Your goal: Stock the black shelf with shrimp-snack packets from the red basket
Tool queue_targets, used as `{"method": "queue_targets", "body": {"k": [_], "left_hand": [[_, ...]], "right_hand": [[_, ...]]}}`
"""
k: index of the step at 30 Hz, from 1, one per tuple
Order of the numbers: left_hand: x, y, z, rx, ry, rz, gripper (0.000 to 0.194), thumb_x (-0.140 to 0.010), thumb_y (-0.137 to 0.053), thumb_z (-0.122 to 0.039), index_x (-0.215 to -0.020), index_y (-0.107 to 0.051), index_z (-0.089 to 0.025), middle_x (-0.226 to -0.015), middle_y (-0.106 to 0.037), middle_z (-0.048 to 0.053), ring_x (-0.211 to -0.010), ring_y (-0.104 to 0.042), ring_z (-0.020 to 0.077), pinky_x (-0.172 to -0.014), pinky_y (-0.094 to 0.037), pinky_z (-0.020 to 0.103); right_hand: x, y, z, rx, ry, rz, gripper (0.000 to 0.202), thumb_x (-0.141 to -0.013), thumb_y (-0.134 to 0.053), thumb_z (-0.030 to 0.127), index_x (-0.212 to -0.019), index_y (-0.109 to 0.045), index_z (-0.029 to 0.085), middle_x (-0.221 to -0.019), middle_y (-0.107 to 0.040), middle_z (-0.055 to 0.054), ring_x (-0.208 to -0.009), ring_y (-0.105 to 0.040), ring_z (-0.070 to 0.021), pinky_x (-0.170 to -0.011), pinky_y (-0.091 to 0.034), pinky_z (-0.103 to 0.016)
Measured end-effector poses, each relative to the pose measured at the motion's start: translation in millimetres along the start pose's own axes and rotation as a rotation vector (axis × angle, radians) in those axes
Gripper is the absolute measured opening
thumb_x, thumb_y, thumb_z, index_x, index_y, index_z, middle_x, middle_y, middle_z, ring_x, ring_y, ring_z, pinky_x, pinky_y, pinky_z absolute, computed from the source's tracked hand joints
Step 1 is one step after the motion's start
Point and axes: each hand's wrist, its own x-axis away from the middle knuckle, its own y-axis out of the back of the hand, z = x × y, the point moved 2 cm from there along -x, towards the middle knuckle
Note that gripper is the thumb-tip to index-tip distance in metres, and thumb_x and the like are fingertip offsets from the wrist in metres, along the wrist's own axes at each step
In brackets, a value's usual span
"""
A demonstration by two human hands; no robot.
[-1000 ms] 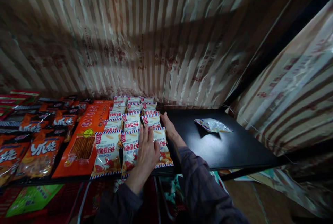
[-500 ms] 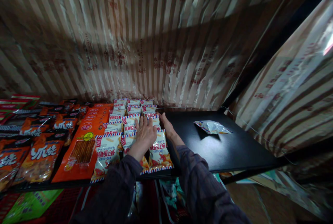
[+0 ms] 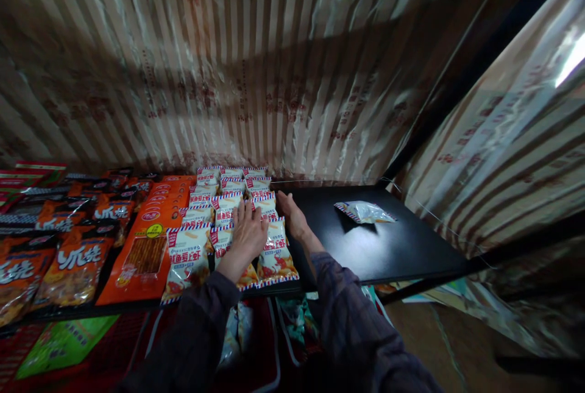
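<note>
Head view: left hand (image 3: pixel 247 236) partly hides white snack packets (image 3: pixel 223 214).

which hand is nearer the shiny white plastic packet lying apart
Right: the right hand is left of that packet, the left hand farther left, over red-lettered white bags.
</note>
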Motion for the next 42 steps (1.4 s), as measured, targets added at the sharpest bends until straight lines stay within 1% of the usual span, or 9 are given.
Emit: {"method": "queue_targets", "body": {"k": [6, 9, 12, 18, 25, 29, 34, 38, 42], "left_hand": [[56.2, 4.8, -18.0, -0.001, -0.088, -0.083, 0.047, -0.088, -0.038, -0.029, -0.132, -0.043, -0.011, -0.149, -0.024, 0.018, -0.14, -0.01, 0.0326, -0.11, -0.018, 0.054], [86.9, 1.4, -34.6, 0.002, -0.153, -0.045, 0.05, -0.085, -0.043, -0.026, -0.134, -0.041, -0.012, -0.15, -0.022, 0.017, -0.14, -0.007, 0.0322, -0.11, -0.02, 0.054], [104.8, -6.8, -41.9, 0.006, -0.157, 0.012, 0.054, -0.083, -0.045, -0.024, -0.135, -0.038, -0.012, -0.15, -0.022, 0.018, -0.139, -0.01, 0.0332, -0.109, -0.022, 0.054], [104.6, -11.0, -31.5, 0.055, -0.187, 0.006, 0.055, -0.083, -0.042, -0.018, -0.137, -0.035, -0.011, -0.15, -0.02, 0.018, -0.14, -0.005, 0.0301, -0.109, -0.025, 0.052], [106.0, 12.2, -25.5, 0.065, -0.172, 0.001, 0.048, -0.084, -0.04, -0.017, -0.13, -0.042, -0.006, -0.148, -0.022, 0.022, -0.14, -0.007, 0.031, -0.111, -0.021, 0.051], [129.3, 18.3, -8.5, 0.099, -0.081, -0.086, 0.043, -0.086, -0.033, -0.015, -0.126, -0.046, -0.004, -0.148, -0.025, 0.021, -0.14, -0.003, 0.0296, -0.113, -0.02, 0.049], [172.4, 10.5, 12.4, 0.159, -0.027, -0.128, 0.044, -0.083, -0.035, -0.012, -0.124, -0.048, -0.009, -0.146, -0.032, 0.016, -0.141, -0.005, 0.0274, -0.112, -0.023, 0.053], [193.3, 6.2, 15.3, 0.157, -0.031, -0.105, 0.049, -0.079, -0.038, -0.012, -0.127, -0.046, -0.007, -0.146, -0.03, 0.019, -0.14, -0.005, 0.0287, -0.11, -0.023, 0.054], [199.6, 9.6, 10.8, 0.105, -0.036, -0.067, 0.053, -0.079, -0.038, -0.014, -0.131, -0.042, -0.004, -0.147, -0.026, 0.021, -0.14, -0.004, 0.0309, -0.11, -0.021, 0.053]], "right_hand": [[47.2, 14.8, 2.8, 0.172, 0.186, -0.037, 0.056, -0.082, -0.048, 0.059, -0.125, -0.054, 0.025, -0.138, -0.047, -0.002, -0.13, -0.039, -0.0209, -0.112, -0.024, -0.04], [79.1, 15.2, -1.6, 0.292, 0.239, -0.083, 0.054, -0.08, -0.05, 0.059, -0.123, -0.055, 0.027, -0.137, -0.048, 0.0, -0.132, -0.037, -0.0195, -0.114, -0.018, -0.038], [102.7, 11.0, -10.0, 0.379, 0.23, -0.125, 0.054, -0.079, -0.051, 0.059, -0.123, -0.056, 0.027, -0.136, -0.049, 0.001, -0.132, -0.036, -0.0202, -0.115, -0.016, -0.037], [117.5, -1.6, -19.0, 0.439, 0.179, -0.094, 0.054, -0.078, -0.053, 0.058, -0.124, -0.054, 0.029, -0.133, -0.052, 0.002, -0.13, -0.039, -0.0219, -0.114, -0.018, -0.039], [132.4, 1.3, -13.5, 0.45, 0.174, -0.183, 0.061, -0.076, -0.053, 0.059, -0.127, -0.052, 0.024, -0.135, -0.051, -0.002, -0.132, -0.036, -0.0235, -0.114, -0.017, -0.04], [148.7, 4.0, -19.1, 0.502, 0.185, -0.222, 0.059, -0.076, -0.052, 0.059, -0.124, -0.054, 0.024, -0.134, -0.052, -0.004, -0.128, -0.041, -0.0232, -0.112, -0.022, -0.039], [167.5, 1.8, -27.7, 0.517, 0.203, -0.266, 0.056, -0.075, -0.054, 0.056, -0.119, -0.057, 0.022, -0.13, -0.055, -0.007, -0.126, -0.043, -0.0248, -0.111, -0.023, -0.041], [180.6, -5.0, -29.2, 0.547, 0.238, -0.26, 0.054, -0.076, -0.051, 0.054, -0.119, -0.057, 0.021, -0.127, -0.056, -0.007, -0.125, -0.044, -0.0249, -0.111, -0.024, -0.042], [190.5, -9.1, -26.2, 0.587, 0.329, -0.258, 0.053, -0.075, -0.053, 0.051, -0.116, -0.059, 0.019, -0.134, -0.051, -0.009, -0.134, -0.031, -0.0239, -0.114, -0.015, -0.041]]}}
